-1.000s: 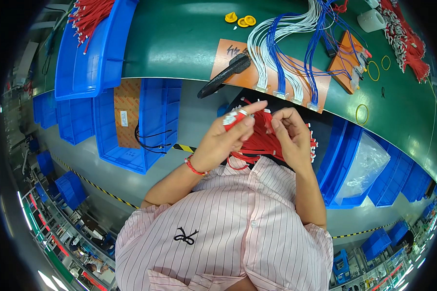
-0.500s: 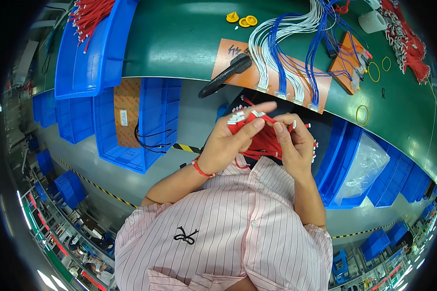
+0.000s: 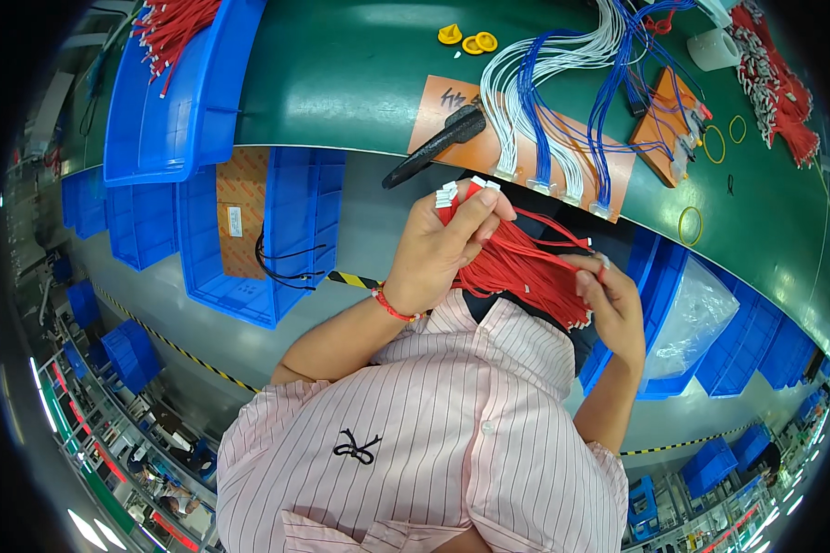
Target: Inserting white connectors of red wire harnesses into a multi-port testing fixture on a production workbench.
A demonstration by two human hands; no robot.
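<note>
My left hand [image 3: 433, 249] is closed round one end of a bundle of red cables [image 3: 516, 263], and white connectors stick out above its fingers. The bundle fans rightward across my lap, with more white connectors at its far ends. My right hand [image 3: 615, 309] is at that far side, its fingers curled and pinching the end of a red cable, with a small white connector at the fingertips. That cable runs back toward the left hand. Beyond the hands, white and blue wire harnesses [image 3: 535, 101] hang over an orange board [image 3: 424, 120] on the green bench.
A black-handled tool [image 3: 433, 147] overhangs the bench edge. Blue bins [image 3: 171, 129] stand at left, one with red cables; another blue bin [image 3: 618, 364] at right holds clear plastic. Yellow caps [image 3: 480, 42], a white roll [image 3: 713, 50] and red cables [image 3: 775, 92] lie on the green bench [image 3: 341, 83].
My right hand has moved right and toward me, away from my left hand. The red cables now stretch out between both hands. The left hand keeps its hold on the bundle.
</note>
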